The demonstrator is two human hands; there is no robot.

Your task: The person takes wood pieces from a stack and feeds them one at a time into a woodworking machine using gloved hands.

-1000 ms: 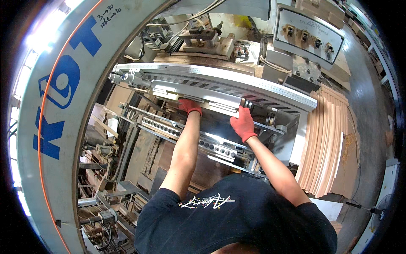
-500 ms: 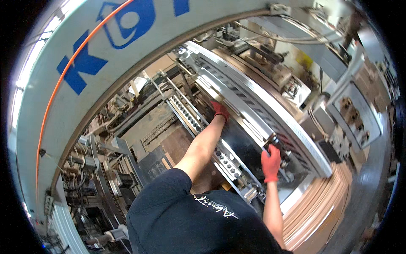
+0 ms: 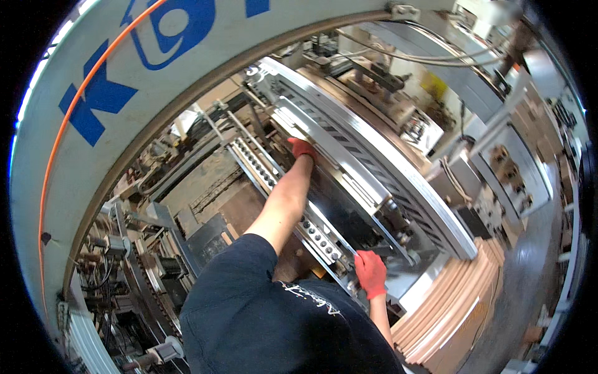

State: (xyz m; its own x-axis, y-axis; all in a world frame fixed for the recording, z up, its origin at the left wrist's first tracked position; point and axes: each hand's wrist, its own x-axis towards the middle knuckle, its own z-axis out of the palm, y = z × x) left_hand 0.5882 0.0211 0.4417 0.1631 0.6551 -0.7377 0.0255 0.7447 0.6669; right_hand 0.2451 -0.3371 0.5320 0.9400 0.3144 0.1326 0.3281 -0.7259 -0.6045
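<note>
silvery metal bar (image 3: pixel 349 163), one o'clock of centre: probably stiff, weighty, slick; best held near both ends. left hand (image 3: pixel 303 149) at its edge, right hand (image 3: pixel 371 274) at five o'clock, beside black-knobbed rail (image 3: pixel 316 235); cannot tell either grip.

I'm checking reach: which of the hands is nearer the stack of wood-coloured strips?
Right. The right hand is just left of the stack of wood-coloured strips, apart from it; the left hand is much farther off, up and to the left.

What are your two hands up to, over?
Left hand at silver bar, grip unclear. Right hand by black-knobbed rail, grip unclear. Wood stack off right, seemingly not blocking.
</note>
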